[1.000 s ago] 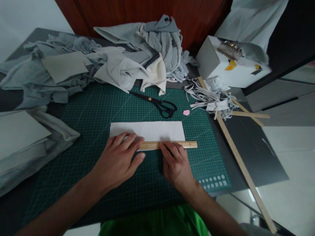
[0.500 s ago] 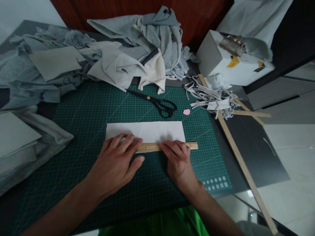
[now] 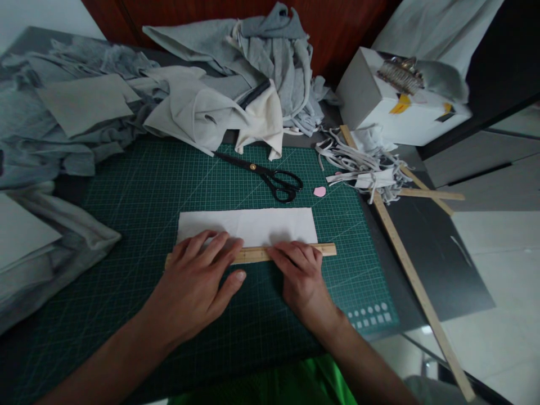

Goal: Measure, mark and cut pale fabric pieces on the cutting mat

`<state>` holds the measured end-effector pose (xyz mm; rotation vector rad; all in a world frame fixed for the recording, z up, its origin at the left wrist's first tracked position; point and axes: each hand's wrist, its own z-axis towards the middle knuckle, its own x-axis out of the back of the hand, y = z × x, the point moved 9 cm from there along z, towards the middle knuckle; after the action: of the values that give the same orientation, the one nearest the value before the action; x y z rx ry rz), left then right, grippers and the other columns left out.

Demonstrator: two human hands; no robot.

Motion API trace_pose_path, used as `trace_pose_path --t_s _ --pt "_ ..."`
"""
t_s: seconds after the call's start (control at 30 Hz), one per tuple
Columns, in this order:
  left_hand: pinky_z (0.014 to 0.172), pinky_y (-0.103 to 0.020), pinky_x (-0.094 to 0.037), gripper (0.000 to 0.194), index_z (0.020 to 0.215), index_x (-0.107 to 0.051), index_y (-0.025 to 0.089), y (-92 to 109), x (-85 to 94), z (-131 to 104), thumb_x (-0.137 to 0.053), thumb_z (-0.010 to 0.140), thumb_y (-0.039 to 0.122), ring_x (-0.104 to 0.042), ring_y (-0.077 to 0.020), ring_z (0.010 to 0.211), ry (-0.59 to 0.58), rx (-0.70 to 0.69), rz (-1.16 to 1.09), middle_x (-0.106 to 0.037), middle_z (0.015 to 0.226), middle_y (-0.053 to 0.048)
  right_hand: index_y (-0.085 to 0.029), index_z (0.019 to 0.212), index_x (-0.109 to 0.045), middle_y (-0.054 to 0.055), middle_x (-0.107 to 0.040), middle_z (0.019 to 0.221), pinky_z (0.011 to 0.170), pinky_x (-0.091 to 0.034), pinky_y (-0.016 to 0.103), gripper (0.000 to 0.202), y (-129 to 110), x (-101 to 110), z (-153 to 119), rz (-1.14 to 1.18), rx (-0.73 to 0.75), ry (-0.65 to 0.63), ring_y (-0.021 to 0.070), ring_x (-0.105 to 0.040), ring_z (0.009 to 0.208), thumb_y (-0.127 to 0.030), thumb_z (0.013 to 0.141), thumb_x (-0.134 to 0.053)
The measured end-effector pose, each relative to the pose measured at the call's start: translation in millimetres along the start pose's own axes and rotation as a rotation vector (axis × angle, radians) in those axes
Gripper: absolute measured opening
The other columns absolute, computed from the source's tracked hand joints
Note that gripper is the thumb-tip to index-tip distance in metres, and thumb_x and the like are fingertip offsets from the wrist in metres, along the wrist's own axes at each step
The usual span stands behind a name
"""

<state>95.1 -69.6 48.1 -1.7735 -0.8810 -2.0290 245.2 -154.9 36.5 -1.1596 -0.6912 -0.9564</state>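
Looks like the wooden ruler (image 3: 254, 255) and right hand (image 3: 302, 277) are sitting slightly further left now. Left hand (image 3: 198, 284) is pressing with open fingers; the right's are bunching on the ruler (can't tell if they're pinching), which is lying along the white fabric strip's (image 3: 253, 225) near edge.

Ruler (image 3: 253, 255) at 6 o'clock: pale wood, smooth, matt. White strip (image 3: 248, 222) under it: cloth-like, flat. Scissors (image 3: 274, 179), 12 o'clock: dark, low sheen, brass-coloured metal pivot. Heap (image 3: 287, 73) beyond: soft grey cloth, rumpled. Cutting mat (image 3: 139, 185): matt green, plastic-looking. Floor (image 3: 514, 270), 3 o'clock: glossy.
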Motion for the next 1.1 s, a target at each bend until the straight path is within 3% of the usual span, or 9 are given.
trace_pose_path --t_s 0.37,0.53,0.77,1.1 --pt "0.107 -0.063 -0.046 0.049 0.14 -0.065 0.023 0.3 0.9 -0.5 -0.043 0.102 0.046 -0.053 -0.0393 0.135 0.013 0.003 -0.013 -0.064 0.144 -0.013 -0.026 0.141 -0.063 0.004 -0.067 0.141 0.106 -0.036 0.046 0.054 -1.4 -1.4 1.9 -0.015 0.009 -0.015 0.0262 -0.053 0.126 -0.001 0.093 -0.052" --pt "0.105 -0.063 -0.047 0.049 0.14 -0.065 0.024 0.4 2.3 -0.2 -0.044 0.102 0.046 -0.055 -0.0396 0.133 0.025 -0.004 -0.028 -0.065 0.143 -0.013 -0.031 0.145 -0.061 0.003 -0.068 0.137 0.104 -0.039 0.046 0.061 0.8 -2.1 2.8 -0.006 -0.019 -0.04 0.0262 -0.054 0.124 0.0 0.093 -0.051" --pt "0.107 -0.061 -0.047 0.048 0.139 -0.065 0.026 -0.7 2.0 -0.5 -0.046 0.101 0.047 -0.056 -0.0386 0.132 0.025 0.0 -0.025 -0.065 0.142 -0.012 -0.028 0.139 -0.062 0.003 -0.068 0.135 0.107 -0.036 0.046 0.052 0.7 -1.6 1.7 0.031 -0.013 -0.041 0.0256 -0.053 0.124 -0.001 0.098 -0.046" --pt "0.107 -0.06 -0.047 0.048 0.14 -0.063 0.025 -0.6 1.2 -1.3 -0.045 0.101 0.047 -0.055 -0.0382 0.133 0.022 -0.009 -0.013 -0.064 0.142 -0.012 -0.028 0.14 -0.061 0.003 -0.068 0.137 0.104 -0.038 0.046 0.054 -1.7 -2.2 0.5 0.006 -0.011 -0.034 0.0266 -0.052 0.121 -0.001 0.095 -0.05"
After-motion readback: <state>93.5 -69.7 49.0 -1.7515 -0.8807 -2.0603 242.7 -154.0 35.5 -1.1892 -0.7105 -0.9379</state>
